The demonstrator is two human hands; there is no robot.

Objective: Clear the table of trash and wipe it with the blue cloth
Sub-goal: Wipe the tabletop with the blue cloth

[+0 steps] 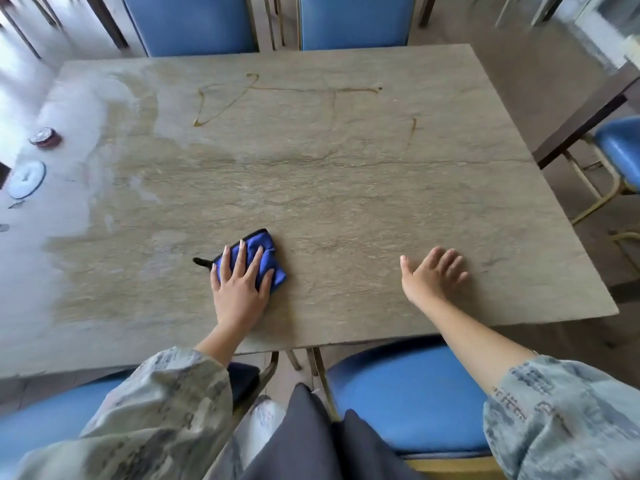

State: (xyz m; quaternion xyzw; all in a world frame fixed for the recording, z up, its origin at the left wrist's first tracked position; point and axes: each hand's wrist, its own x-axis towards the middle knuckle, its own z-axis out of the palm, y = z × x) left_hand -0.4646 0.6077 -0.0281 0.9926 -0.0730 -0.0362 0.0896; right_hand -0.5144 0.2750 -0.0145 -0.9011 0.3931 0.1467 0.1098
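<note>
A blue cloth (265, 252) with a black loop lies bunched on the stone-patterned table (346, 188), near its front edge. My left hand (239, 285) presses flat on the cloth with spread, straight fingers. My right hand (433, 275) rests open on the bare tabletop to the right, fingers straight, holding nothing. Thin brown liquid lines (221, 98) streak the far half of the table. A wet, shiny patch (86, 140) covers the left side.
A small red-and-white round object (45, 136) and a white round lid (26, 178) lie at the table's left edge. Blue chairs stand at the far side (190, 22), near side (408, 393) and right (620, 147). Another dark table (588, 109) is at right.
</note>
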